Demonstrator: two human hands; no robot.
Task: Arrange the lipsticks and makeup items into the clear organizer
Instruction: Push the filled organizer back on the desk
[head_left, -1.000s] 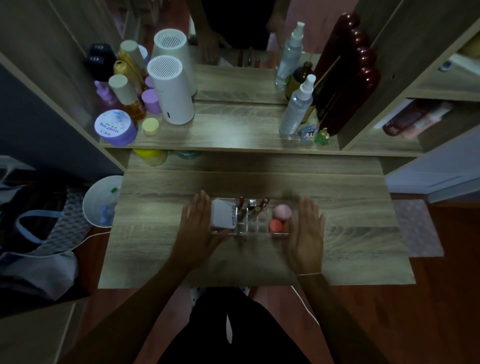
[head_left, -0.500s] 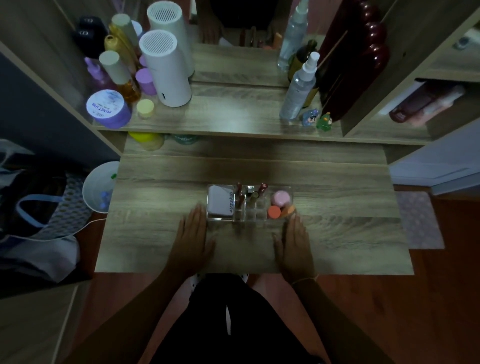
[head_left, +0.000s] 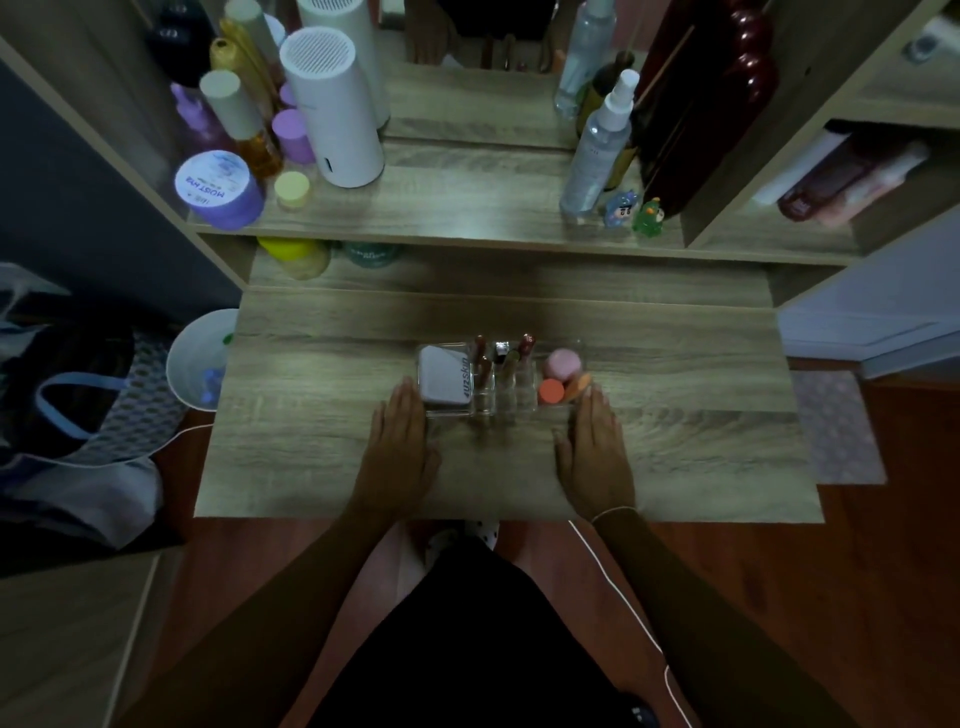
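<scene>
As the clear organizer sits mid-surface, filled | lipsticks slotted (dim view, probably all) | left hand, right hand flat, fingers released | task looks done

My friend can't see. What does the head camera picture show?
A clear organizer sits on a wooden table, holding a white compact, upright lipsticks and pink and orange sponges. The left hand and right hand lie flat just in front of it. Bottles stand on the shelf behind.
</scene>
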